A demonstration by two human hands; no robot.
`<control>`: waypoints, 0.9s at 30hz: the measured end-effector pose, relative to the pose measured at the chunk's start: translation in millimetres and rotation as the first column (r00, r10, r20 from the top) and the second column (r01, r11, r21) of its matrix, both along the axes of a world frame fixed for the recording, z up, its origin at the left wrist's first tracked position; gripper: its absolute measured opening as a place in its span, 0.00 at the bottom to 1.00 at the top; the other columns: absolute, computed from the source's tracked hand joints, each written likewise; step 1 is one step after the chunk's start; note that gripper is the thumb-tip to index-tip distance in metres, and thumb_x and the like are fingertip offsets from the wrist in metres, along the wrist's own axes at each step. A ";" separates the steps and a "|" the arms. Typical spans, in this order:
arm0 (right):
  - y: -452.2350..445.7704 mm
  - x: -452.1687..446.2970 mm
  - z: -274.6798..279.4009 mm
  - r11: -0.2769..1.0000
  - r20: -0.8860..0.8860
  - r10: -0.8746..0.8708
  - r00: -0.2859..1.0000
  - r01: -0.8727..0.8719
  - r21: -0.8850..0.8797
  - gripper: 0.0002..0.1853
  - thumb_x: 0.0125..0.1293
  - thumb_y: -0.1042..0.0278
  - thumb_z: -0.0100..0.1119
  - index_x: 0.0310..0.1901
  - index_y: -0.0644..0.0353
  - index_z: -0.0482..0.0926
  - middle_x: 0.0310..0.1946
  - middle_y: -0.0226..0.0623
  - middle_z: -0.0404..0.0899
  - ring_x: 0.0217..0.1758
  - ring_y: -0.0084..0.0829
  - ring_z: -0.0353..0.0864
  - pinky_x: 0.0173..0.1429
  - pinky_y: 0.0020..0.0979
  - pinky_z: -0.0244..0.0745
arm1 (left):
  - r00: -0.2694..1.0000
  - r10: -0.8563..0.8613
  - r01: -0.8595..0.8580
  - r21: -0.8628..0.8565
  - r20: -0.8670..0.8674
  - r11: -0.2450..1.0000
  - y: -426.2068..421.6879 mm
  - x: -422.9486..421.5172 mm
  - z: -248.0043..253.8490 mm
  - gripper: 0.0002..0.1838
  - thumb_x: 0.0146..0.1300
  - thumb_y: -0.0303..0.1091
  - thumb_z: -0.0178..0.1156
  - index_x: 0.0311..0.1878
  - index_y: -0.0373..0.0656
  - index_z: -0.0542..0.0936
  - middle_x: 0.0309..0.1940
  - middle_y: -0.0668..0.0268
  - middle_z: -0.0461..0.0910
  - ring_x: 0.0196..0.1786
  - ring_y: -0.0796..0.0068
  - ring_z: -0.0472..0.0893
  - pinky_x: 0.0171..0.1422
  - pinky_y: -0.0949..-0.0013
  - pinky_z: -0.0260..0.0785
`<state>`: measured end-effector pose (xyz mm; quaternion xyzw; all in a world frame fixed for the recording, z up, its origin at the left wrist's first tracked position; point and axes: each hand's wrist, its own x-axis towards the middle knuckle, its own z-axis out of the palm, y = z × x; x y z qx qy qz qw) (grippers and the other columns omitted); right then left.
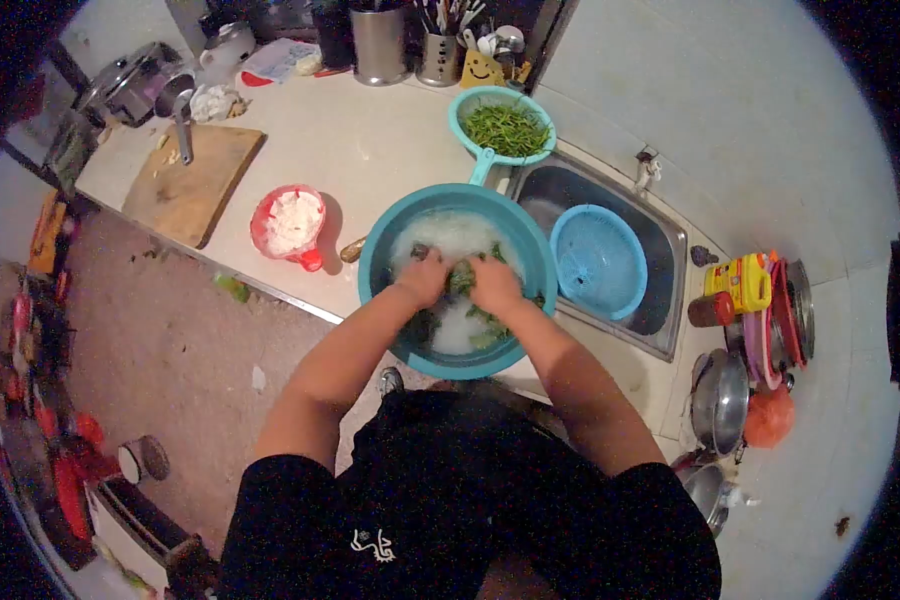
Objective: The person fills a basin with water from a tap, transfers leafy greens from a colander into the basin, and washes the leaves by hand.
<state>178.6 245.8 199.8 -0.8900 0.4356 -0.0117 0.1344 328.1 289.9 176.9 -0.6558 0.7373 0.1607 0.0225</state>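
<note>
A large teal basin holds cloudy, whitish water and dark leafy greens. Both of my hands are down in it, side by side. My left hand is closed round some of the leaves, its fingertips partly hidden by water and greens. Just to its right, my right hand grips the bunch between the two hands with curled fingers. More leaves float near the basin's right side and below my wrists.
Right of the basin, a blue plastic basket sits in the metal sink. Behind stands a turquoise colander of green stalks. Leftward are a red bowl of white powder and a wooden cutting board with a cleaver-like tool.
</note>
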 end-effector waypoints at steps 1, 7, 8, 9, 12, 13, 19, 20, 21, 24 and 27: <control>-3.1 -2.9 1.5 0.994 0.006 -0.058 0.998 0.057 0.095 0.24 0.42 0.71 0.57 0.46 0.56 0.69 0.36 0.49 0.72 0.41 0.47 0.72 0.46 0.40 0.68 | 0.988 0.062 -0.069 -0.046 -0.140 0.997 5.1 -1.3 17.2 0.21 0.52 0.31 0.48 0.52 0.49 0.67 0.42 0.49 0.70 0.43 0.51 0.74 0.45 0.56 0.68; -2.6 -23.3 56.5 0.989 0.323 -0.096 0.942 0.054 0.136 0.30 0.45 0.72 0.56 0.54 0.51 0.62 0.40 0.52 0.72 0.45 0.49 0.71 0.49 0.40 0.67 | 0.980 0.140 -0.157 -0.114 -0.143 0.981 12.7 -15.0 86.2 0.20 0.50 0.31 0.51 0.50 0.46 0.67 0.43 0.51 0.68 0.41 0.53 0.74 0.40 0.57 0.71; -4.3 -24.3 64.0 0.982 0.290 -0.104 0.951 0.052 0.182 0.34 0.43 0.73 0.58 0.56 0.51 0.60 0.45 0.52 0.69 0.48 0.50 0.69 0.52 0.40 0.66 | 0.992 0.101 -0.113 -0.170 -0.080 0.979 12.7 -16.4 86.8 0.21 0.50 0.32 0.51 0.50 0.45 0.67 0.44 0.51 0.67 0.41 0.53 0.74 0.39 0.57 0.71; 0.2 -21.3 77.9 0.981 0.290 -0.105 0.951 0.051 0.189 0.34 0.43 0.73 0.58 0.56 0.51 0.60 0.45 0.52 0.69 0.48 0.50 0.69 0.52 0.40 0.66 | 0.992 0.103 -0.114 -0.163 -0.079 0.980 14.1 -17.7 87.1 0.21 0.50 0.32 0.51 0.50 0.45 0.67 0.44 0.51 0.67 0.41 0.53 0.74 0.39 0.57 0.71; 5.2 -18.5 98.4 0.972 0.276 -0.104 0.955 0.038 0.234 0.37 0.43 0.76 0.58 0.58 0.49 0.56 0.54 0.54 0.57 0.55 0.50 0.60 0.57 0.38 0.59 | 0.993 0.101 -0.114 -0.250 -0.065 0.961 9.4 -27.0 92.1 0.22 0.47 0.28 0.52 0.50 0.40 0.65 0.48 0.51 0.62 0.41 0.49 0.73 0.37 0.57 0.72; 4.9 -19.3 96.6 0.972 0.275 -0.117 0.954 0.053 0.229 0.37 0.43 0.76 0.58 0.58 0.49 0.56 0.54 0.54 0.57 0.55 0.50 0.60 0.57 0.38 0.59 | 0.994 0.086 -0.100 -0.255 -0.067 0.962 8.9 -29.0 95.4 0.22 0.47 0.28 0.52 0.50 0.40 0.65 0.48 0.51 0.62 0.41 0.49 0.73 0.37 0.57 0.72; 0.4 -20.5 59.4 0.968 0.393 0.087 0.915 -0.171 0.182 0.46 0.40 0.75 0.62 0.62 0.48 0.49 0.58 0.49 0.55 0.62 0.51 0.51 0.62 0.39 0.52 | 0.995 0.023 -0.018 0.050 -0.093 0.999 9.1 -26.5 81.9 0.28 0.46 0.28 0.56 0.53 0.40 0.62 0.61 0.49 0.47 0.50 0.39 0.67 0.46 0.49 0.68; -0.5 -21.2 51.5 0.942 0.389 0.127 0.912 -0.233 0.240 0.51 0.37 0.73 0.64 0.63 0.45 0.44 0.62 0.45 0.47 0.64 0.52 0.43 0.62 0.45 0.51 | 0.996 0.016 -0.012 0.049 -0.092 0.999 10.8 -27.5 77.2 0.28 0.46 0.28 0.56 0.53 0.40 0.62 0.61 0.49 0.47 0.50 0.39 0.67 0.46 0.49 0.68; 2.5 -20.0 46.4 0.944 0.389 0.122 0.913 -0.228 0.238 0.51 0.37 0.73 0.64 0.63 0.45 0.44 0.62 0.45 0.47 0.64 0.52 0.43 0.62 0.45 0.51 | 1.000 -0.006 0.009 0.116 -0.025 0.993 13.7 -29.0 73.5 0.32 0.42 0.34 0.61 0.54 0.43 0.63 0.63 0.51 0.39 0.54 0.35 0.60 0.49 0.41 0.61; 8.4 -9.9 33.8 0.937 -0.100 0.152 0.983 -0.111 0.331 0.60 0.33 0.62 0.70 0.64 0.40 0.35 0.65 0.38 0.24 0.66 0.53 0.26 0.56 0.66 0.44 | 0.997 -0.056 0.037 0.285 0.057 0.958 12.3 -28.2 66.9 0.40 0.38 0.45 0.66 0.57 0.48 0.62 0.64 0.55 0.27 0.59 0.30 0.45 0.52 0.30 0.47; 15.5 -1.1 31.1 0.939 -0.240 0.163 0.957 -0.076 0.335 0.61 0.33 0.58 0.71 0.63 0.39 0.32 0.65 0.39 0.24 0.66 0.53 0.26 0.55 0.66 0.44 | 0.994 -0.089 0.056 0.398 0.063 0.915 9.0 -25.0 41.7 0.44 0.36 0.49 0.67 0.59 0.51 0.60 0.65 0.59 0.25 0.61 0.30 0.34 0.52 0.25 0.38</control>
